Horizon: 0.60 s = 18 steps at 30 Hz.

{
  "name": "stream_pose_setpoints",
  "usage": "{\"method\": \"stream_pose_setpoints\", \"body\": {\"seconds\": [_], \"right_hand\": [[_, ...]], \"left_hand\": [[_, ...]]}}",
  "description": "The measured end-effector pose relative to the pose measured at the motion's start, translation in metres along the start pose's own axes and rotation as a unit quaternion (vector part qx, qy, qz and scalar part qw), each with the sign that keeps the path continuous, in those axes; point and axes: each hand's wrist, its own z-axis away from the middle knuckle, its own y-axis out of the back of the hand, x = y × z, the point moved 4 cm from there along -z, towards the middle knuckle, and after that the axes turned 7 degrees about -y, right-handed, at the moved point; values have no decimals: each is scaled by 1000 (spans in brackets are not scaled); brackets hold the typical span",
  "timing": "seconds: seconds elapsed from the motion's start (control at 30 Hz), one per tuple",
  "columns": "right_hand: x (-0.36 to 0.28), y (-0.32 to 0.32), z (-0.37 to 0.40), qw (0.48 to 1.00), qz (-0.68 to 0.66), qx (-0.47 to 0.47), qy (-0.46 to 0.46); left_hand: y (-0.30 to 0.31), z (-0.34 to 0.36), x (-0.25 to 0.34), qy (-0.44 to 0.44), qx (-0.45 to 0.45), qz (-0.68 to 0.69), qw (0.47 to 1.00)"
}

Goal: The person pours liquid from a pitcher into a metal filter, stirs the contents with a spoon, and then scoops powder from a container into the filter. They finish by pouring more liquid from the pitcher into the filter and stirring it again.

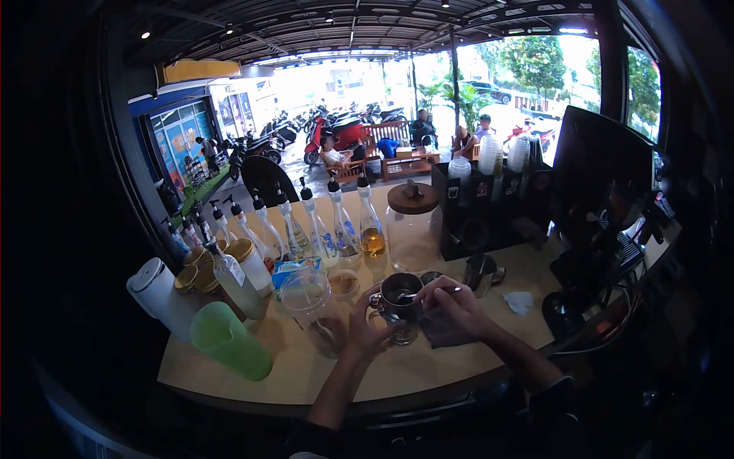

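Observation:
My left hand [365, 325] is wrapped around the side of a dark metal cup [399, 310], its thumb across the lower front. In my right hand [456, 307] is a spoon [407, 296], pinched by its handle with the bowl end inside the cup. What lies in the cup is too dark to make out. Just beneath the cup shows a clear glass [405, 335], partly hidden by my left hand. Left of that hand stands a clear plastic jar [312, 306], and behind it a small bowl of brown powder [344, 285].
A green pitcher [222, 340] stands at the left of the counter [298, 386]. Several pump bottles [323, 233] line the back beside a wooden-lidded glass jar [414, 233]. At right are a metal pitcher [482, 275], a crumpled napkin [518, 302], a cup organizer [489, 206] and a monitor [600, 172].

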Motion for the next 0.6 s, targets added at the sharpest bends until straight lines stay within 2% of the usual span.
{"method": "stream_pose_setpoints", "body": {"seconds": [0.07,0.17,0.23,0.33,0.43,0.53,0.6], "right_hand": [[8,0,0,1000,4,14,2],[12,1,1,999,-16,27,-18],[11,2,2,999,-39,-1,-37],[14,1,1,999,-31,6,-12],[19,1,3,997,-55,27,-37],[22,-2,6,995,-94,22,-16],[20,0,6,996,-73,37,-22]], "left_hand": [[2,-6,8,-13,-15,-41,999],[4,-13,24,29,-2,-66,997],[3,-18,30,55,-14,-100,993],[3,-30,34,63,-37,-132,988],[-3,-36,32,75,-38,-137,987],[-7,-39,33,95,-49,-148,983],[-6,-40,37,112,-49,-152,981]]}}
